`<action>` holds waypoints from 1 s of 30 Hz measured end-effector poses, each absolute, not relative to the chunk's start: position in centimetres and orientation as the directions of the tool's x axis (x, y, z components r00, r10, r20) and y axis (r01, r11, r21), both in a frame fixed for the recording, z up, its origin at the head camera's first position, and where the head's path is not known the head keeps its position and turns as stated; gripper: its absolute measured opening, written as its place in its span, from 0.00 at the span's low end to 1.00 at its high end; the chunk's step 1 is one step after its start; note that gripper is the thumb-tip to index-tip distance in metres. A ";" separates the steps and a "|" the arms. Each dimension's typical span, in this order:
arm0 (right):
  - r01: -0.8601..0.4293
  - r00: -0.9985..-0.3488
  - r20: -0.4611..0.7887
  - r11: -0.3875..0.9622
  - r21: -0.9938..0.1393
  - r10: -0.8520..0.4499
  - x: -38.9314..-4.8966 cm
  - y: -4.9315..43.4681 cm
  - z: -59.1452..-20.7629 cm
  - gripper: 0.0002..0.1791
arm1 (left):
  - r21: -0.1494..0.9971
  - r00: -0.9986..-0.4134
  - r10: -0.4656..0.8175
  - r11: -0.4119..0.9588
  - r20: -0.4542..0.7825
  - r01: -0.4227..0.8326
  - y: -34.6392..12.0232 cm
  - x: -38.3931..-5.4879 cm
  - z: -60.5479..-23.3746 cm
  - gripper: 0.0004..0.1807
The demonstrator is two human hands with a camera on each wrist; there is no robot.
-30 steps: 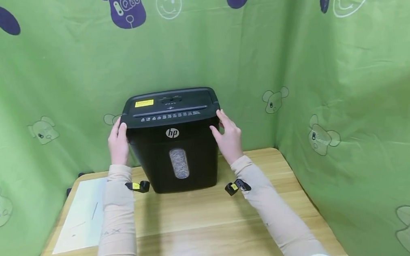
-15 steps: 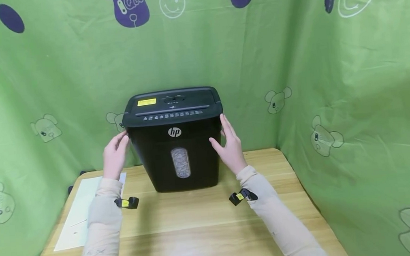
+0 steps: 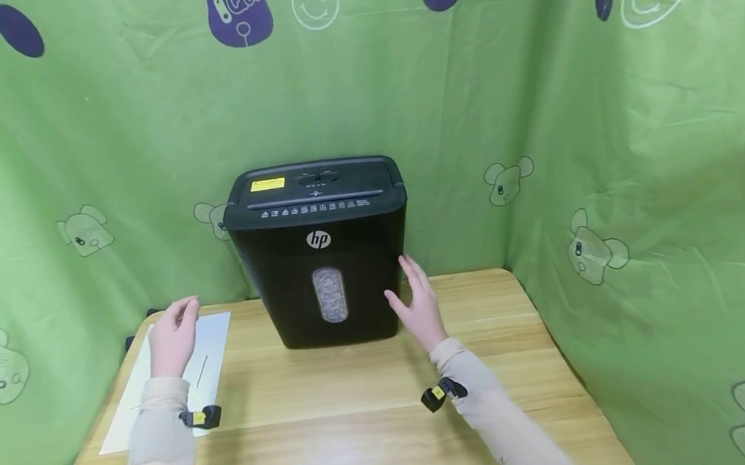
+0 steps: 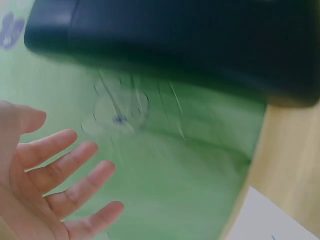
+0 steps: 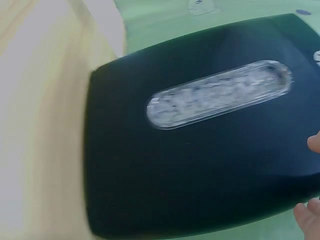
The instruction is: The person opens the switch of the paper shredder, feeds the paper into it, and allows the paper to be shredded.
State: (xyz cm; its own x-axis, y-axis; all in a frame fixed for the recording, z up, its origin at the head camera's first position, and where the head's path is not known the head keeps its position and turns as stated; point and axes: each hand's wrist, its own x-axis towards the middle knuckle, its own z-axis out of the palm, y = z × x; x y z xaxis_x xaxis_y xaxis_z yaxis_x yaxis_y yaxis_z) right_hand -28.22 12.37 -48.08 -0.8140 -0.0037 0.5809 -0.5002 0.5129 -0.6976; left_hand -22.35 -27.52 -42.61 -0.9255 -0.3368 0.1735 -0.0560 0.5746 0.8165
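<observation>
The shredder (image 3: 320,261) contains shredded paper (image 3: 331,295); left hand (image 3: 174,338) and right hand (image 3: 418,308) are spread.

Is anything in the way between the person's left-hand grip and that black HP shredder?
Nothing visible. The left wrist view shows only green curtain behind the gap between the left-hand grip and the HP paper shredder. The white sheet lies flat on the table, so it blocks nothing.

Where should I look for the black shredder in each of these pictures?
Head: the black shredder stands upright just left of centre.
Left wrist: across the top, cut off by the upper edge.
Right wrist: filling the middle and right, lying sideways in the picture, its clear window above centre.
Shared landmark: the green curtain.
</observation>
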 end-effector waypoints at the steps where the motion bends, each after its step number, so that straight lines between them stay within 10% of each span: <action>1: -0.498 -0.815 0.579 0.514 -0.698 -0.005 -28.1 12.4 -48.7 0.37 | 0.819 -0.921 -0.357 0.568 0.155 -0.082 -28.0 -22.0 -43.1 0.31; 19: -0.455 -0.858 0.512 0.520 -0.723 -0.040 -27.2 12.2 -53.6 0.36 | 0.686 -0.906 -0.344 0.598 -0.246 -0.414 -34.7 -19.2 -53.9 0.35; 30: -0.408 -0.888 0.458 0.521 -0.750 -0.035 -27.3 12.6 -54.5 0.36 | 0.619 -0.916 -0.299 0.675 -0.268 -0.401 -35.8 -18.0 -57.6 0.34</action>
